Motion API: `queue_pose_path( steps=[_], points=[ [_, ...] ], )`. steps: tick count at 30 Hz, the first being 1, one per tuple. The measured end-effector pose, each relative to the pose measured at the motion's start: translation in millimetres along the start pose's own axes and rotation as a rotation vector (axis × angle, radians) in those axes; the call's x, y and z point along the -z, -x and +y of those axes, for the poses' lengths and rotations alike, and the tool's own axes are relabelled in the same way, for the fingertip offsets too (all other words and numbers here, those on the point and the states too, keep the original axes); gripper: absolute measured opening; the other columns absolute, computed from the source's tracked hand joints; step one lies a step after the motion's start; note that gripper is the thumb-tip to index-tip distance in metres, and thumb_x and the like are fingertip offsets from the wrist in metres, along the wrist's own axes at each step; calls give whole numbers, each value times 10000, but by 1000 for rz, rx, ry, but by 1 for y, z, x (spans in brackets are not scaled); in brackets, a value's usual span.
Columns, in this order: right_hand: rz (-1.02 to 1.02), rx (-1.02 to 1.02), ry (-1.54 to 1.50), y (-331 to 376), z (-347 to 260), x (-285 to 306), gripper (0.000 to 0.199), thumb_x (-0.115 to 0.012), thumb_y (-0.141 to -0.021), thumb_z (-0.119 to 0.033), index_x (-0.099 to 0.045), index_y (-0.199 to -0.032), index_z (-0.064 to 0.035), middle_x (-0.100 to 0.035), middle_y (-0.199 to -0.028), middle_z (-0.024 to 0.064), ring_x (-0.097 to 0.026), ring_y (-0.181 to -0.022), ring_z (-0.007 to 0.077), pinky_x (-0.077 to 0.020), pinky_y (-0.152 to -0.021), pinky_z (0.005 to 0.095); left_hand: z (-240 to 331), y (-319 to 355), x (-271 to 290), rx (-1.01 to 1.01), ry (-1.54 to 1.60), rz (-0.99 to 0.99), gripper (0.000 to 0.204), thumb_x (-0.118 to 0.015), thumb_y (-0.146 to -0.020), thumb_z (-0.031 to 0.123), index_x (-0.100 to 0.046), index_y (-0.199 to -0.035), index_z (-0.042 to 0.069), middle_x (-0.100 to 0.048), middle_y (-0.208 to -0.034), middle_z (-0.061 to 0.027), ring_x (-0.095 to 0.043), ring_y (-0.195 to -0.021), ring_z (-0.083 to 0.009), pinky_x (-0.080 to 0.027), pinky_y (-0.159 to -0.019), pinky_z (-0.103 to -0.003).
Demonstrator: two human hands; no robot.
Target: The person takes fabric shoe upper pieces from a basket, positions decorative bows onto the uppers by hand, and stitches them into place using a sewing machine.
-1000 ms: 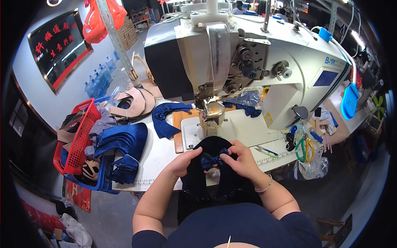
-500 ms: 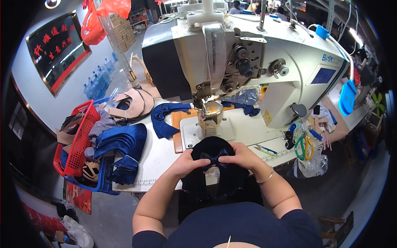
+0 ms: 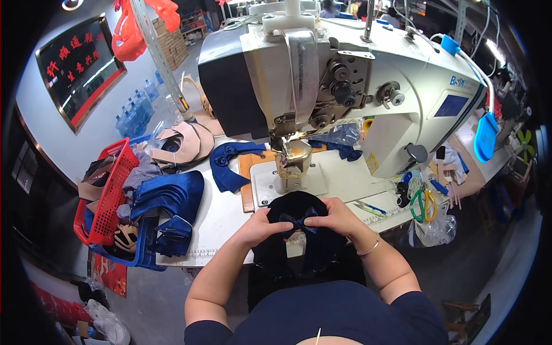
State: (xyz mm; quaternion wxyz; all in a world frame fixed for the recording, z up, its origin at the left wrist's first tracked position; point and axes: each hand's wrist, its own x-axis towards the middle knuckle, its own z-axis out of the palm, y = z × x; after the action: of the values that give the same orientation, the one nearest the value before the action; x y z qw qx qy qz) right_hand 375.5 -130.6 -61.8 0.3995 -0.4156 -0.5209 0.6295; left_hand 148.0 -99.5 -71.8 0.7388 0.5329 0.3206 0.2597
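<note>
In front of me, at the table's near edge, I hold a dark, curved fabric shoe upper (image 3: 293, 204) with both hands. A small navy bow (image 3: 298, 222) sits on its middle. My left hand (image 3: 262, 227) grips the left side, thumb pressed on the bow's left end. From the right, my right hand (image 3: 334, 218) grips it the same way, its thumb on the bow's right end. My fingers are hidden behind the piece. Just beyond it stands the sewing machine (image 3: 356, 75), its presser foot area (image 3: 294, 158) above a white metal plate (image 3: 264, 184).
A blue upper (image 3: 224, 164) with a bow lies left of the plate. Farther left are stacked blue satin pieces (image 3: 172, 192) and a red basket (image 3: 118, 192) on a blue crate. On the right lie a thread snipper (image 3: 371, 208) and scissors (image 3: 424, 206) with green and yellow handles.
</note>
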Motion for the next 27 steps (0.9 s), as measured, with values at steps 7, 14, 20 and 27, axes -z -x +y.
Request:
queue_pose_path(
  steps=[7, 14, 20, 27],
  points=[
    [-67, -103, -16, -1, 2, 6, 272, -755, -728, -116, -673, -957, 4, -673, -849, 32, -592, -755, 82, -478, -730, 227, 5, 3, -8, 0, 52, -17, 310, -689, -782, 75, -579, -1058, -12, -667, -872, -88, -615, -724, -138, -502, -614, -264],
    [-40, -45, 94, 3, 0, 1, 257, -749, -742, -122, -674, -950, 9, -675, -838, 34, -586, -732, 80, -479, -702, 227, -1, 2, -6, 7, -11, 23, 300, -695, -780, 91, -589, -1040, -14, -663, -863, -79, -609, -703, -131, -501, -613, -257],
    [98, 98, 63, 15, -22, -7, 233, -747, -749, -108, -670, -926, 23, -672, -799, 29, -576, -697, 75, -481, -643, 227, 17, 16, -35, -743, -753, 800, 397, -780, -675, 102, -597, -1019, 24, -622, -913, -84, -589, -883, -229, -470, -768, -319],
    [262, 467, 606, 17, -38, -24, 214, -773, -718, -147, -660, -773, 26, -609, -600, 117, -528, -513, 109, -433, -486, 280, -21, 6, -46, -740, -428, 856, 183, -745, -725, 19, -638, -868, -15, -625, -744, -90, -600, -606, -139, -481, -581, -221]
  ],
)
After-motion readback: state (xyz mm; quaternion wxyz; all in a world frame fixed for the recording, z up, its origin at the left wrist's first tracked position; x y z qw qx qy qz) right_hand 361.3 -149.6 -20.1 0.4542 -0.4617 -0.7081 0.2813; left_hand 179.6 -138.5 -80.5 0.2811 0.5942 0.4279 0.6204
